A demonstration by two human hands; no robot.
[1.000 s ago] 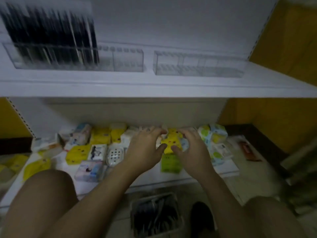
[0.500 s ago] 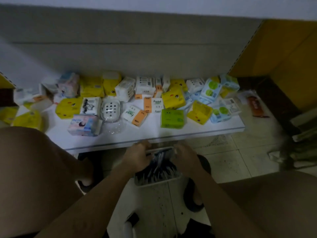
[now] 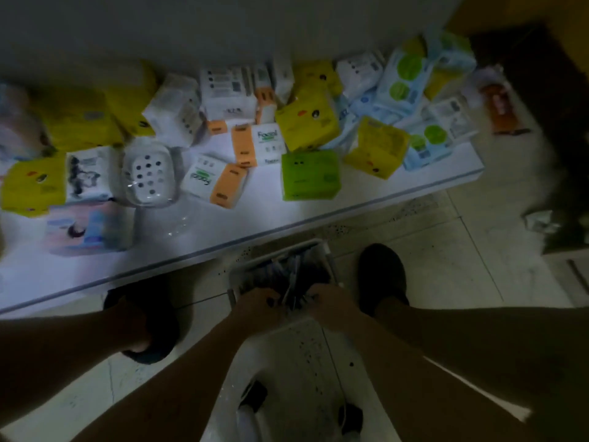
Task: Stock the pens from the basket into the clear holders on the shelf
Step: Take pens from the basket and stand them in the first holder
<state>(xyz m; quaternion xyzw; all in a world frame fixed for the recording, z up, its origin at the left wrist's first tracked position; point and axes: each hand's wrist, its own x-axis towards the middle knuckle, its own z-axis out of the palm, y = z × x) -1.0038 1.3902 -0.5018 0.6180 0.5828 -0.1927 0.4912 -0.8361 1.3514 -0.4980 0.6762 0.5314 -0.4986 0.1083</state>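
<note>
A white basket [image 3: 330,261] of dark pens [image 3: 280,274] stands on the tiled floor between my feet, just under the low shelf's front edge. My left hand [image 3: 259,306] and my right hand [image 3: 331,306] are both inside the near end of the basket, fingers curled round a bundle of pens [image 3: 294,298] that sticks up between them. The clear holders and the upper shelf are out of view. The scene is dim and slightly blurred.
The low white shelf [image 3: 223,231] carries several tissue packs in yellow, green, orange and blue, plus a clear soap dish [image 3: 148,173]. My dark shoes [image 3: 382,275] flank the basket. A white stool [image 3: 287,378] lies under my arms. Dark clutter sits at the right.
My hands left the yellow pack on the low shelf and dropped into the basket, where they now grip pens. My view tilted down from the upper shelf to the floor.
</note>
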